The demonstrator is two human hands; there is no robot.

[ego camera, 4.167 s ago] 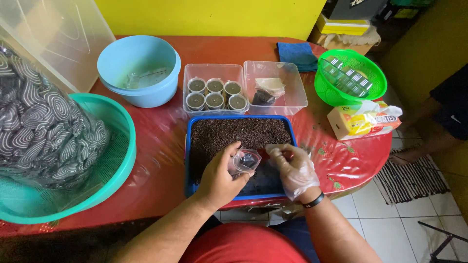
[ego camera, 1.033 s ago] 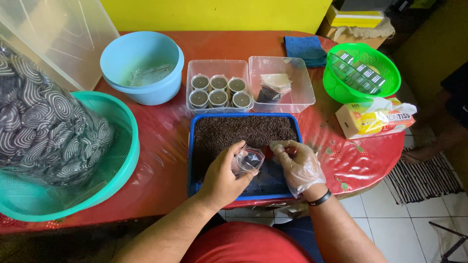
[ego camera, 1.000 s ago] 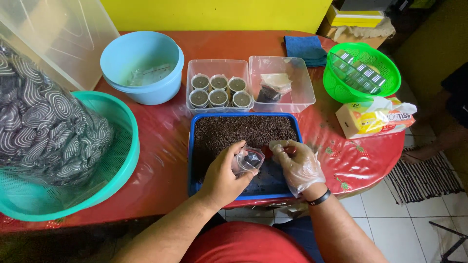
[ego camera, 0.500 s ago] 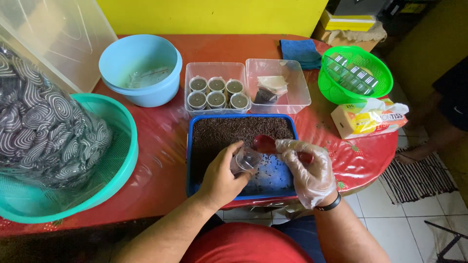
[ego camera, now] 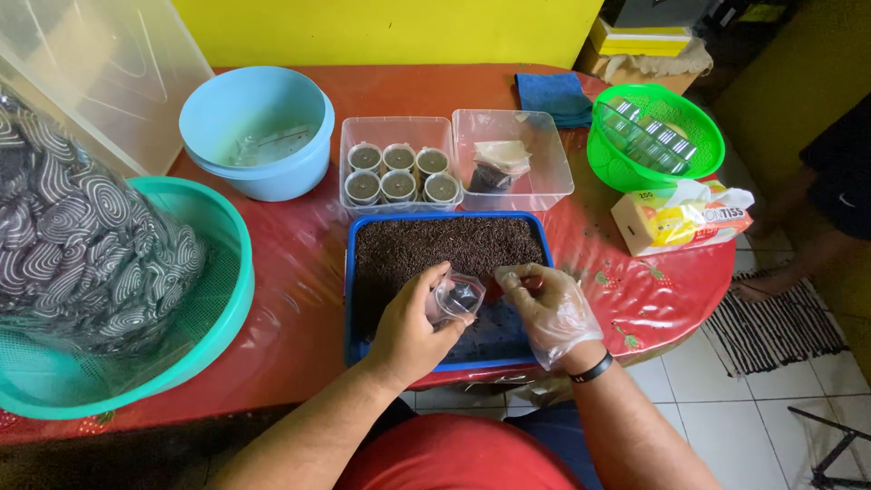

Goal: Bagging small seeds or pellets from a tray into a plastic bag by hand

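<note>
My left hand (ego camera: 410, 325), bare, holds a small clear plastic cup (ego camera: 456, 297) tilted over the blue tray (ego camera: 348, 289) of dark soil. A little dark soil lies in the cup. My right hand (ego camera: 548, 308), in a clear plastic glove, hovers just right of the cup with fingertips pinched close together, seeming to hold a bit of soil. Both hands are above the tray's near half, where blue bottom shows through.
Behind the tray stand a clear box of several soil-filled cups (ego camera: 396, 171) and a clear box (ego camera: 515, 161) with a bag. A blue bowl (ego camera: 256, 132), teal basket (ego camera: 201, 334) with patterned bag, green basket (ego camera: 657, 136), tissue pack (ego camera: 676, 218) and blue cloth (ego camera: 554, 93) surround them.
My right hand dipped lower and right over the tray half a second ago, then came back up beside the cup. The left hand kept the cup in nearly the same place.
</note>
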